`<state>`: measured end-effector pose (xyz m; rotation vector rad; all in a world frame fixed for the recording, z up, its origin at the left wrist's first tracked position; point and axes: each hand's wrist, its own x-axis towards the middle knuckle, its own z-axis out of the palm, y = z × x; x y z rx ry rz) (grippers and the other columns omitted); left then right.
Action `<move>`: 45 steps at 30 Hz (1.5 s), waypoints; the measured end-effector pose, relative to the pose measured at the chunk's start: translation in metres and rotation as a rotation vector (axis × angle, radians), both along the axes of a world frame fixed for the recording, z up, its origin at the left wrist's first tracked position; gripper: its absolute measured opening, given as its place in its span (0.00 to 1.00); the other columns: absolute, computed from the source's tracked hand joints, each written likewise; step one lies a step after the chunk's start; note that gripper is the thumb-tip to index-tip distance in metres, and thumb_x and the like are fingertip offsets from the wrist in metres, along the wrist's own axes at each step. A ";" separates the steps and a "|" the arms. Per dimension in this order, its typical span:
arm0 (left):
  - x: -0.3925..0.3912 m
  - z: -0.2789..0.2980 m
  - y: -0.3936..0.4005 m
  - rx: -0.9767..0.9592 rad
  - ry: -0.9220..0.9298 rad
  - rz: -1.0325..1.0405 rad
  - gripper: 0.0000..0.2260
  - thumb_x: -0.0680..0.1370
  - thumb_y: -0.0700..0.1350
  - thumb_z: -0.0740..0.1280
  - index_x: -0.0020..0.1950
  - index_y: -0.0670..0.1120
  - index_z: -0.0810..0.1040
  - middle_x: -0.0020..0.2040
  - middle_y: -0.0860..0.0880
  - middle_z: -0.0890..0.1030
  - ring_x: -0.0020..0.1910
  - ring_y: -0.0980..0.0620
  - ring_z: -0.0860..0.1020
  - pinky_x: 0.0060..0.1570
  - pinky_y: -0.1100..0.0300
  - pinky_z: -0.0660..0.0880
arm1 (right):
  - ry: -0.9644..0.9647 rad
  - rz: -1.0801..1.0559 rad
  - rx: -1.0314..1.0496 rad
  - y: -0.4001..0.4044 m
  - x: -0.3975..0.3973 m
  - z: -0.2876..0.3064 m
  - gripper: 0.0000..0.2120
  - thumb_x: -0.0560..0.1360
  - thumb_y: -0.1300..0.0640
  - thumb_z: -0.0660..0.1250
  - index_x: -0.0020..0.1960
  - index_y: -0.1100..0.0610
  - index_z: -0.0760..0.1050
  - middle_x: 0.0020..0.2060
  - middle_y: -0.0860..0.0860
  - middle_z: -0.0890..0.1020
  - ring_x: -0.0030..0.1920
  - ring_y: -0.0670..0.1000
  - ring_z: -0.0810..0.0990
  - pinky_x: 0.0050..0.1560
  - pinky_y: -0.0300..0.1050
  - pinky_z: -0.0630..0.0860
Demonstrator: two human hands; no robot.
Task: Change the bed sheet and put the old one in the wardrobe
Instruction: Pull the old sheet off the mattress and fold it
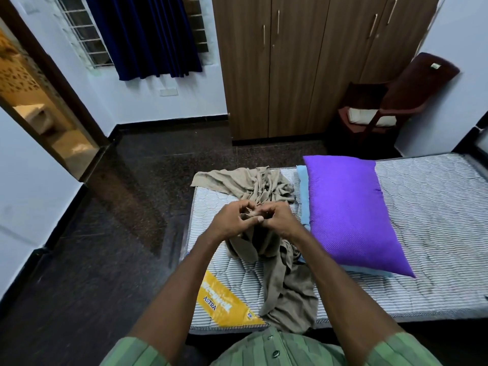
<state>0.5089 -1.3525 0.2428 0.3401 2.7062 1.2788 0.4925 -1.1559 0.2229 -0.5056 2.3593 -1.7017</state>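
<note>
Both hands, left [232,220] and right [277,220], meet mid-air, fingers pinching the sheet [266,244]; its bulk hangs straight below them onto the mattress [435,220].

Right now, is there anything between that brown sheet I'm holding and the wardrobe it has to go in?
The floor between bed and wardrobe looks bare. The wardrobe's doors, though, are all closed, and both the left hand and right hand are gripping the brown sheet, so a door must be opened first.
</note>
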 end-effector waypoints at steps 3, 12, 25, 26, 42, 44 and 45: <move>0.002 -0.003 -0.007 -0.212 0.082 0.073 0.17 0.69 0.70 0.68 0.44 0.59 0.81 0.37 0.57 0.82 0.37 0.58 0.80 0.40 0.51 0.79 | -0.001 -0.043 -0.023 -0.003 -0.001 -0.004 0.11 0.67 0.64 0.78 0.48 0.60 0.82 0.41 0.55 0.85 0.42 0.46 0.80 0.46 0.49 0.79; -0.005 0.021 -0.027 -0.001 0.255 0.247 0.07 0.73 0.56 0.75 0.44 0.54 0.85 0.40 0.60 0.85 0.42 0.60 0.83 0.44 0.52 0.80 | -0.162 -0.039 -0.193 0.018 0.002 -0.005 0.19 0.78 0.58 0.72 0.30 0.54 0.72 0.28 0.50 0.68 0.31 0.46 0.64 0.32 0.41 0.59; -0.005 0.039 -0.035 -0.155 0.358 0.426 0.26 0.69 0.52 0.79 0.65 0.61 0.77 0.62 0.58 0.76 0.58 0.58 0.77 0.52 0.60 0.77 | 0.102 -0.416 0.078 0.041 -0.005 -0.016 0.07 0.78 0.58 0.72 0.42 0.49 0.80 0.38 0.42 0.81 0.42 0.43 0.79 0.45 0.44 0.74; -0.005 0.037 -0.024 -0.144 0.337 0.269 0.30 0.68 0.52 0.81 0.68 0.62 0.75 0.65 0.59 0.76 0.61 0.59 0.76 0.56 0.61 0.77 | 0.123 -0.402 0.066 0.035 -0.007 -0.010 0.04 0.77 0.57 0.72 0.45 0.50 0.82 0.42 0.43 0.83 0.45 0.43 0.80 0.48 0.42 0.76; -0.007 0.028 0.013 -0.183 0.338 0.108 0.08 0.74 0.59 0.74 0.49 0.58 0.85 0.40 0.62 0.83 0.39 0.61 0.79 0.38 0.58 0.77 | 0.438 -0.579 0.166 -0.002 0.019 0.005 0.08 0.68 0.63 0.76 0.40 0.51 0.81 0.38 0.42 0.82 0.41 0.44 0.80 0.44 0.51 0.79; -0.009 0.031 0.013 -0.174 0.349 0.130 0.08 0.74 0.60 0.73 0.49 0.58 0.85 0.42 0.62 0.84 0.41 0.61 0.80 0.39 0.56 0.79 | 0.403 -0.594 0.053 -0.002 0.016 0.010 0.07 0.69 0.59 0.78 0.39 0.50 0.81 0.35 0.42 0.83 0.39 0.44 0.81 0.44 0.49 0.79; -0.012 0.031 0.013 -0.173 0.353 0.138 0.08 0.74 0.60 0.73 0.49 0.58 0.85 0.43 0.62 0.84 0.42 0.61 0.81 0.40 0.55 0.79 | 0.330 -0.565 -0.023 -0.001 0.015 0.014 0.07 0.69 0.56 0.79 0.38 0.50 0.82 0.35 0.42 0.83 0.38 0.45 0.82 0.43 0.46 0.79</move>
